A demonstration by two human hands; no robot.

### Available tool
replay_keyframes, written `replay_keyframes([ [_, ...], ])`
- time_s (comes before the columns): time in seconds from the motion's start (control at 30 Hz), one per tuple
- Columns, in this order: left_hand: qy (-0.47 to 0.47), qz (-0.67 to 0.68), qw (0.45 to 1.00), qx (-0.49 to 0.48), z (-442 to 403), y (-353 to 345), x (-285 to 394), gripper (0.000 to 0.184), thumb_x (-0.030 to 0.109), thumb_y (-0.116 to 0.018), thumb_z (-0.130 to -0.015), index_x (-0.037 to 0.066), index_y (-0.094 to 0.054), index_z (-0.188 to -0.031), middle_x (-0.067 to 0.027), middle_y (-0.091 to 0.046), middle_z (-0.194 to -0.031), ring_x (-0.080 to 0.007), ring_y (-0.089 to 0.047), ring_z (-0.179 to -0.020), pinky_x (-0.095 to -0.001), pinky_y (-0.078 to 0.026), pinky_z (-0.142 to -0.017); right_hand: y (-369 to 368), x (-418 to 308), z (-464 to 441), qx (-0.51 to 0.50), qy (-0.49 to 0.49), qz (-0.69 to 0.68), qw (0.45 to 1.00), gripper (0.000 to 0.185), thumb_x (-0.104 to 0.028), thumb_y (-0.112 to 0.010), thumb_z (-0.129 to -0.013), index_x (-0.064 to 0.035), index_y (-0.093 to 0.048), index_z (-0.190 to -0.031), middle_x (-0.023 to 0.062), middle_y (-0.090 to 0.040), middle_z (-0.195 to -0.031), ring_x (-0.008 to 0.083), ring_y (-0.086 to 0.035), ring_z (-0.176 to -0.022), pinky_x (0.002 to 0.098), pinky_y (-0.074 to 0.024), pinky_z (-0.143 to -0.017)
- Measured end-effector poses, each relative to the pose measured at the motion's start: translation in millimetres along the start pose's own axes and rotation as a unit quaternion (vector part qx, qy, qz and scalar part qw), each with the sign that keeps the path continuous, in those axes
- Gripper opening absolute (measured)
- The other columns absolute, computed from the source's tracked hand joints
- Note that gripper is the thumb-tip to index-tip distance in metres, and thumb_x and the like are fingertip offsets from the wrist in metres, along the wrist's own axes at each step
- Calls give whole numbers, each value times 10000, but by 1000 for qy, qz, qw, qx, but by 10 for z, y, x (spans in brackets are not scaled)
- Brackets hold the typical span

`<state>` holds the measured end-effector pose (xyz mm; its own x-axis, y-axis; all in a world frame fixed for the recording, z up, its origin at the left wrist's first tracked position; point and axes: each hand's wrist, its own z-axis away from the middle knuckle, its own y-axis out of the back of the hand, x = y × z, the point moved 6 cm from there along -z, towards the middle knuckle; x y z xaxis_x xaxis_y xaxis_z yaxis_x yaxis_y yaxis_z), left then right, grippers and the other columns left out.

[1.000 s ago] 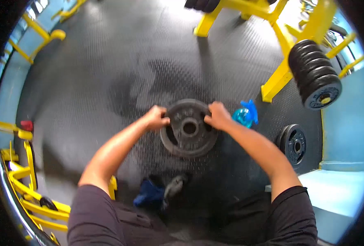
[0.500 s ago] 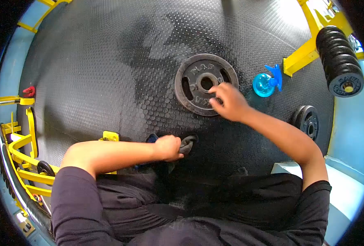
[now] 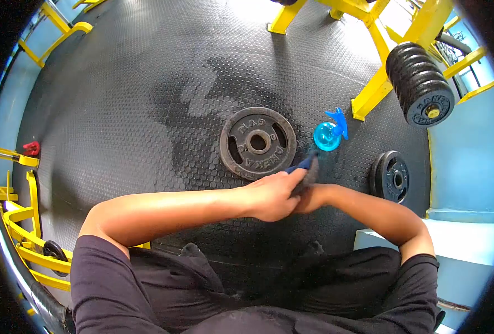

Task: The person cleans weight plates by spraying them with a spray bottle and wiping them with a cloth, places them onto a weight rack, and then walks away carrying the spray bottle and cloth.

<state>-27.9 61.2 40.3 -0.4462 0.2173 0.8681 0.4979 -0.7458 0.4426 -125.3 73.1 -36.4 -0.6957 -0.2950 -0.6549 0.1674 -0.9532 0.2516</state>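
My left hand (image 3: 272, 197) is closed on a dark cloth (image 3: 311, 175), grey with a blue part, which sticks up past the fingers. Right against it is my right hand (image 3: 311, 199); its fingers are hidden behind the left hand and the cloth. Just beyond both hands a round grey-black weight plate (image 3: 237, 125) with raised lettering lies flat on the floor. To its right stands a spray bottle (image 3: 327, 137) with clear blue liquid and a blue trigger head.
Two plates (image 3: 397, 178) lean at the right near a pale ledge (image 3: 467, 242). Behind them, a yellow rack (image 3: 369, 92) carries a row of black plates (image 3: 419, 83). Yellow frames (image 3: 33, 209) and a red object (image 3: 31, 148) are at the left. The textured black floor (image 3: 119, 111) has wet-looking patches.
My right hand has left the plate and come back toward my body. My left hand has carried the cloth up and right to meet it. The camera view has shifted.
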Motion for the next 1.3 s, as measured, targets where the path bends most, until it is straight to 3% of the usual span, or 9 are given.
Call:
replay_keyframes([
  [0.07, -1, 16, 1000, 23, -30, 184, 123, 515, 227, -567, -930, -19, -339, -1321, -324, -601, -1096, -462, -579, -1076, -489, -467, -890, 117, 136, 122, 114, 11, 64, 991, 446, -260, -601, -883, -38, -556, -1267, 177, -604, -1222, 323, -567, -1160, 454, -374, -1062],
  [0.13, 24, 65, 997, 40, -33, 427, 154, 644, 192, -578, -915, 1, -254, -1437, -325, -585, -1157, -395, -617, -1070, -448, -481, -895, 462, 243, 409, 460, 94, -245, 848, 512, -190, -693, -793, -7, -527, -1242, 235, -570, -1187, 402, -508, -1187, 473, -339, -1077],
  [0.23, 6, 152, 981, 117, -84, 611, -216, 693, 191, -609, -896, -13, -237, -1444, -295, -608, -1130, -308, -645, -1004, -399, -501, -879, 738, 95, 618, 690, 88, 103, 711, 523, -138, -693, -768, 22, -488, -1221, 206, -535, -1147, 435, -477, -1093, 499, -366, -978],
  [0.33, 101, 159, 977, 97, 8, 154, -679, 640, 253, -613, -896, -33, -322, -1389, -292, -606, -1140, -325, -636, -1017, -404, -497, -892, 863, 148, 356, 650, 131, 175, 728, 501, -158, -660, -790, 13, -487, -1227, 222, -534, -1135, 427, -486, -1069, 495, -377, -934],
  [0.4, 211, 128, 969, 20, 149, -276, -1013, 577, 332, -604, -901, -56, -448, -1299, -293, -615, -1127, -346, -634, -1032, -422, -488, -916, 807, 360, -121, 484, -15, 119, 867, 508, -249, -608, -851, 16, -477, -1264, 230, -521, -1220, 433, -475, -1134, 495, -376, -956],
  [0.6, 252, -105, 888, -371, 675, -375, -1194, 615, 516, -486, -913, -40, -640, -1124, -268, -642, -1120, -418, -600, -1086, -461, -464, -955, 360, 52, -828, 426, 71, 360, 827, 676, -411, -522, -934, 10, -361, -1438, 165, -330, -1525, 358, -254, -1431, 484, -237, -1151],
  [0.8, 241, -47, 969, -13, 506, 373, -1500, 443, 352, -523, -923, 44, -594, -1233, -212, -671, -1099, -370, -633, -1053, -441, -484, -934, 778, -131, -1203, 418, 140, 358, 823, 703, -444, -467, -945, 62, -350, -1419, 222, -341, -1501, 334, -280, -1428, 458, -230, -1158],
  [1.03, 228, -112, 964, 85, 295, 586, -1700, 387, 237, -515, -924, 39, -566, -1253, -257, -654, -1084, -385, -629, -1044, -450, -487, -921, 1443, 165, -1132, 483, 1, 344, 805, 661, -434, -454, -960, -73, -306, -1493, 110, -287, -1562, 291, -278, -1434, 442, -223, -1166],
  [1.3, 173, -81, 938, 290, 109, 1078, -1845, 308, 171, -451, -918, -12, -620, -1099, -236, -664, -1051, -380, -630, -1019, -465, -487, -908, 976, 648, -515, 509, -98, 336, 786, 622, -240, -466, -903, 8, -329, -1457, 161, -304, -1538, 311, -280, -1427, 467, -256, -1153],
])
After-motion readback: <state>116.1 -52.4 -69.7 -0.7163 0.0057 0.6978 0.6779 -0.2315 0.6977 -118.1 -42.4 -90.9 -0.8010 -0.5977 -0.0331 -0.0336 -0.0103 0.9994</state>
